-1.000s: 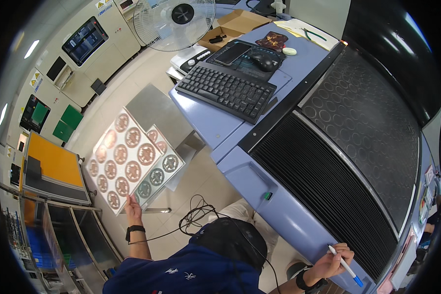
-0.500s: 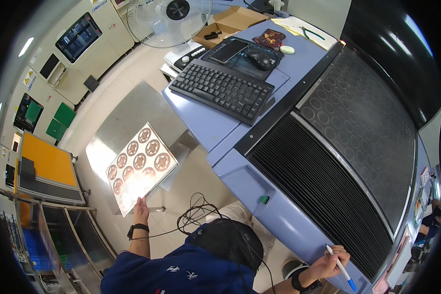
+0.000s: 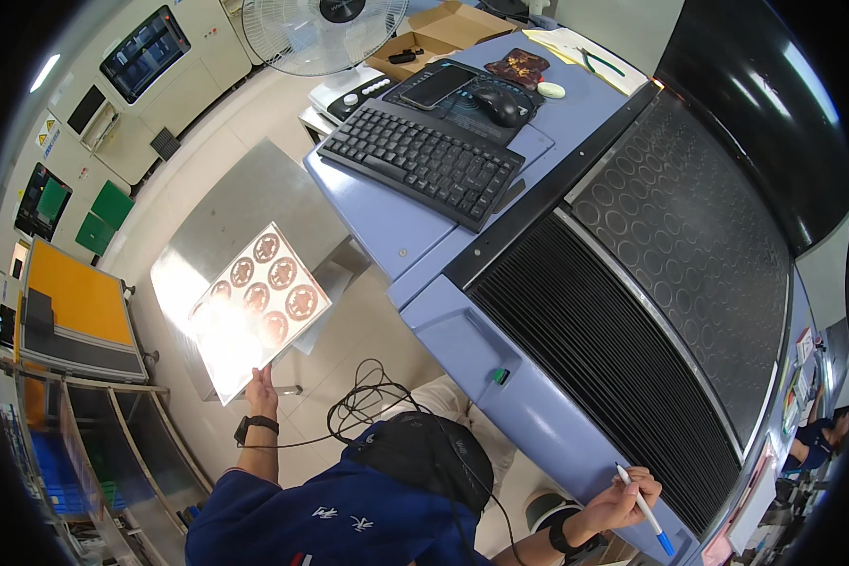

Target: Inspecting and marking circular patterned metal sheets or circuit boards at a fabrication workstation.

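Observation:
My left hand (image 3: 262, 391) grips the near edge of a thin, pale panel (image 3: 291, 327) with rows of round copper-coloured patterns. The panel is over a grey metal table (image 3: 255, 193); whether it touches the top, I cannot tell. Strong glare washes out its lower left part. In my right hand (image 3: 623, 502), at the front edge of a blue machine (image 3: 557, 424), is a white marker pen (image 3: 643, 509) with a blue end pointing down to the right. My fingers are closed round its barrel.
A black keyboard (image 3: 420, 156), a mouse (image 3: 502, 104) and a phone (image 3: 438, 88) lie on the machine's top, with pliers (image 3: 604, 64) farther back. Beside it stands a fan (image 3: 325, 28). A black cable (image 3: 373, 391) loops before me. A rack (image 3: 113, 453) stands at left.
The view has shifted a little. The panel is tilted slightly differently, and glare covers more of its lower left patterns. Both hands keep their hold.

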`<move>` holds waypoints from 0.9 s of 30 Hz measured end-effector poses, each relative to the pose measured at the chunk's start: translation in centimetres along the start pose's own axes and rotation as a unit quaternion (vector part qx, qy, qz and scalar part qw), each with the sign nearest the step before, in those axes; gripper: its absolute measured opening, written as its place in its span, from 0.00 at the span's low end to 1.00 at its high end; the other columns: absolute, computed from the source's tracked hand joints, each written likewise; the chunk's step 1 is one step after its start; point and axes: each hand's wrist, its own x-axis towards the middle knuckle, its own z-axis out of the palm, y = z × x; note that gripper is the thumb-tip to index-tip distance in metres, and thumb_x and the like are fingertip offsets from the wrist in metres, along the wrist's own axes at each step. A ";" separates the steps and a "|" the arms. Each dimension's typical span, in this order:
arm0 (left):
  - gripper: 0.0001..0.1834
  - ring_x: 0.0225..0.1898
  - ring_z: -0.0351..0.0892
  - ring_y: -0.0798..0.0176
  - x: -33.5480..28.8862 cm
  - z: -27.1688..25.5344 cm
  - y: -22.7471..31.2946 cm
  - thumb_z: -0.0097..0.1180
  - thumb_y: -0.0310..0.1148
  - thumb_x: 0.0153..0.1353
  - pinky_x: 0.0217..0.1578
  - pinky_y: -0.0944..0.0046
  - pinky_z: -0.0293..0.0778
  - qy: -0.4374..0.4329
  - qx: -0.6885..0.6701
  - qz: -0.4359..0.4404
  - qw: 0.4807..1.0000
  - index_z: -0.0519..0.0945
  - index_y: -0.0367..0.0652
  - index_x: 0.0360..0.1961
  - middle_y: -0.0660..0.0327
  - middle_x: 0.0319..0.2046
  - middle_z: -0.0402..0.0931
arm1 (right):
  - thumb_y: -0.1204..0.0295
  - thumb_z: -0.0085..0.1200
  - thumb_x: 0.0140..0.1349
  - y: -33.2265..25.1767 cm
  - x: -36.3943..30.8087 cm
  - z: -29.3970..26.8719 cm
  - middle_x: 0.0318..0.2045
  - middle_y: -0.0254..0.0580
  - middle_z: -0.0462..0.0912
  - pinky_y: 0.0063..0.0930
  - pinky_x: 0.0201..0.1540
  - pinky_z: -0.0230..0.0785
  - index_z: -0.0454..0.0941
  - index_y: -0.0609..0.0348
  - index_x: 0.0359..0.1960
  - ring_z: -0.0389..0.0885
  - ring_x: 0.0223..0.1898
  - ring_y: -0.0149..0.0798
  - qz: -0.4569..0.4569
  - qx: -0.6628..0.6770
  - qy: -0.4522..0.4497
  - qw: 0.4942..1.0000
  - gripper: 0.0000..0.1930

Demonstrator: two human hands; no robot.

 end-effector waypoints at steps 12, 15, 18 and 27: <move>0.57 0.46 0.83 0.49 -3.1 2.8 1.5 0.44 0.76 0.60 0.45 0.58 0.80 -0.034 0.313 -0.119 0.942 0.68 0.20 0.58 0.38 0.51 0.77 | 0.71 0.55 0.63 -0.7 -0.7 1.2 0.22 0.40 0.68 0.20 0.26 0.59 0.67 0.60 0.28 0.64 0.25 0.31 0.014 0.021 0.014 1.000 0.10; 0.50 0.39 0.82 0.52 -3.6 4.5 -1.3 0.34 0.75 0.64 0.40 0.60 0.77 -0.064 0.286 -0.111 0.950 0.75 0.29 0.51 0.48 0.39 0.81 | 0.71 0.55 0.65 -0.7 -0.8 0.8 0.25 0.43 0.73 0.20 0.26 0.62 0.71 0.62 0.32 0.68 0.24 0.31 0.002 0.071 0.018 0.997 0.08; 0.40 0.41 0.82 0.52 -6.4 7.0 -2.9 0.34 0.64 0.72 0.45 0.58 0.77 -0.155 0.329 -0.101 0.926 0.74 0.31 0.54 0.48 0.44 0.79 | 0.66 0.53 0.70 -1.5 -2.0 -1.8 0.31 0.50 0.79 0.26 0.22 0.68 0.76 0.66 0.44 0.78 0.26 0.39 0.019 0.057 0.172 0.983 0.13; 0.25 0.35 0.84 0.53 -16.4 28.2 6.2 0.41 0.44 0.75 0.38 0.61 0.79 -0.374 0.310 0.236 0.841 0.80 0.27 0.42 0.44 0.34 0.82 | 0.56 0.39 0.78 -8.4 -2.9 -30.2 0.49 0.61 0.83 0.40 0.51 0.77 0.63 0.66 0.65 0.84 0.50 0.51 -0.028 -0.410 0.402 0.818 0.26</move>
